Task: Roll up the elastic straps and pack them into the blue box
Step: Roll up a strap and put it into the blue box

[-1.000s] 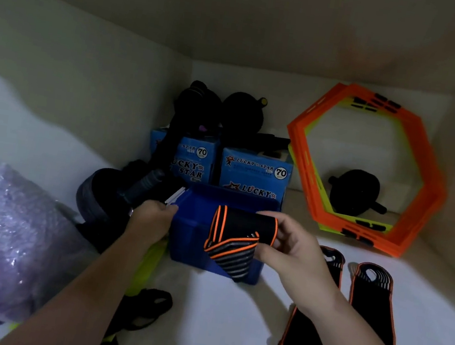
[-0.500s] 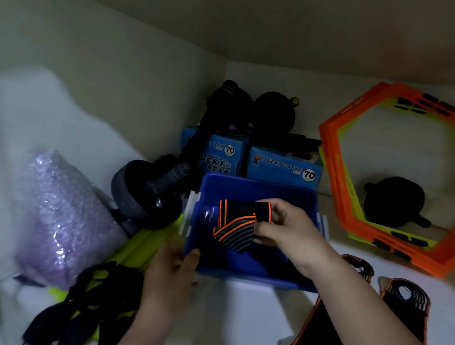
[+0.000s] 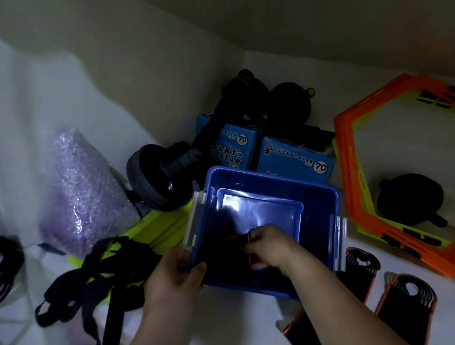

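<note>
blue box (image 3: 274, 180): near-left corner gripped by the left hand (image 3: 174, 279)
rolled strap (image 3: 235, 240): inside the box, pinched in the right hand (image 3: 271, 248)
flat straps (image 3: 407, 305): right of that hand, outside

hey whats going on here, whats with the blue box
A person is packing elastic straps. The right hand is down inside the blue box, holding a rolled strap, black with orange edging, near the bottom. The left hand grips the box's near left corner. To the right of the box, one unrolled strap and a second unrolled strap lie flat on the white surface.
</note>
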{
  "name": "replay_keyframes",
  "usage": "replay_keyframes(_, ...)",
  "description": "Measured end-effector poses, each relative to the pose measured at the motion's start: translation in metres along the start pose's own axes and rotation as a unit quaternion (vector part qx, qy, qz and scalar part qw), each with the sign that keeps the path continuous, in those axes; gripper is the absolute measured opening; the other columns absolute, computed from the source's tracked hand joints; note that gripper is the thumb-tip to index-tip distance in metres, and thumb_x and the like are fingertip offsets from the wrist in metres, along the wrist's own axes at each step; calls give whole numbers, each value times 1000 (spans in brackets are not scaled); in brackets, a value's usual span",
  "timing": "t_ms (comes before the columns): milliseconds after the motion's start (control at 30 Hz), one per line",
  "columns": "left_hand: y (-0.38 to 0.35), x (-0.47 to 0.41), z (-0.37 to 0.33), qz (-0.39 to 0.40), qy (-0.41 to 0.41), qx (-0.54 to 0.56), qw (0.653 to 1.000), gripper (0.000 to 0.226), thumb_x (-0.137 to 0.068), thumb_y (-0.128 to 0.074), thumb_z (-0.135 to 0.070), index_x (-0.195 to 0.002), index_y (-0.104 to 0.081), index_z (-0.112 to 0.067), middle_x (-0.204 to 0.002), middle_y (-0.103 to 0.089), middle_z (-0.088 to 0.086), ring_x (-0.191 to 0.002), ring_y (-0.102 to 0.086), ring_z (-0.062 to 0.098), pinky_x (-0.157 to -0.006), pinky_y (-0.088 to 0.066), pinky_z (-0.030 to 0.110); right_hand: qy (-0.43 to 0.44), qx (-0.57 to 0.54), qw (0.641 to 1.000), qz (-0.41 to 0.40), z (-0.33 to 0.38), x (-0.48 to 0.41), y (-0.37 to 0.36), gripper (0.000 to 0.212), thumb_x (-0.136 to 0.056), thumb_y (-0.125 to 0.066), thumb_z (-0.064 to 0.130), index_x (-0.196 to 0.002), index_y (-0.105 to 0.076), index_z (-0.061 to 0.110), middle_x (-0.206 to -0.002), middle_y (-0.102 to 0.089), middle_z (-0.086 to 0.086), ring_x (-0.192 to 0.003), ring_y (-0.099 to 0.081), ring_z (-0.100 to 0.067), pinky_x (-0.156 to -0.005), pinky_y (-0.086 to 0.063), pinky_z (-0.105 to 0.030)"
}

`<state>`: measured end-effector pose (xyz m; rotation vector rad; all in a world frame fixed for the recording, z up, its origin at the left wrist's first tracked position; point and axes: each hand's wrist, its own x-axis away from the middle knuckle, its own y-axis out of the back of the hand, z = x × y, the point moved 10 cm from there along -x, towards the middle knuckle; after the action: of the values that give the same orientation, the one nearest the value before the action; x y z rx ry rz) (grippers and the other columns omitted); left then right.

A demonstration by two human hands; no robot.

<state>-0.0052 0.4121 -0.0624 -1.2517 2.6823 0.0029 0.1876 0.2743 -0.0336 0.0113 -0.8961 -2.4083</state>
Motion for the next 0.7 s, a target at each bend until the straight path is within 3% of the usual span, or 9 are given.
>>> replay_keyframes(100, 1, 1, -4, 4, -3, -14, 1000, 12, -73, -69, -32, -80, -63, -24, -72, -68, 9, -76, -69, 37, -72, -59, 59, 26, 131, 991, -16, 6, 1, 4, 17, -82, -71, 16, -83, -76, -1, -79, -77, -20, -77, -76, -35, -78, -64, -43)
replay_keyframes(200, -1, -1, -6, 11, -9, -21, 1000, 10, -77, -71, -27, -81, -64, -22, -73, -70, 6, -74, -70, 33, -71, -60, 57, 39, 222, 973, -58, 17, 11, 12, 21, -80, -71, 27, -81, -76, 7, -82, -75, -16, -80, -72, -31, -72, -57, -35)
replay_keyframes(367, -4, -2, -5, 16, -1, 5, 1000, 12, -90, -69, -4, -86, -60, -12, -79, -68, 12, -75, -68, 28, -68, -62, 44, 36, 226, 972, -54, 20, 29, 16, 28, -81, -71, 28, -81, -71, 1, -84, -72, -18, -86, -71, -32, -66, -52, -33)
replay_keyframes(467, -5, -4, -5, 18, 1, -2, 1000, 13, -90, -70, -10, -86, -61, -17, -77, -68, 7, -75, -70, 27, -70, -63, 48, 68, 222, 970, -74, 38, 55, 32, 28, -82, -77, 37, -90, -76, 10, -90, -75, -10, -85, -70, -23, -71, -54, -32)
replay_keyframes(567, -4, -7, -2, 35, -5, -20, 999, 13, -81, -74, -31, -84, -62, -28, -74, -71, 1, -77, -72, 25, -73, -62, 55, 115, 192, 956, -192, 45, 115, 73, 14, -84, -74, 42, -84, -68, 30, -81, -74, 8, -75, -65, -6, -61, -45, -19)
replay_keyframes(633, -4, -10, -3, 46, -15, -23, 999, 12, -79, -73, -34, -84, -63, -32, -78, -73, 0, -80, -72, 24, -76, -59, 57, 90, 214, 936, -266, 25, 161, 102, 27, -85, -68, 52, -71, -65, 30, -67, -69, 10, -67, -63, -3, -60, -46, -25)
replay_keyframes(700, -6, -14, -4, 60, -32, -28, 997, 10, -80, -72, -33, -83, -63, -33, -79, -74, -1, -79, -72, 21, -75, -59, 54, 21, 203, 943, -264, -12, 182, 118, 33, -88, -63, 54, -66, -66, 31, -61, -69, 9, -62, -65, -5, -60, -49, -30)
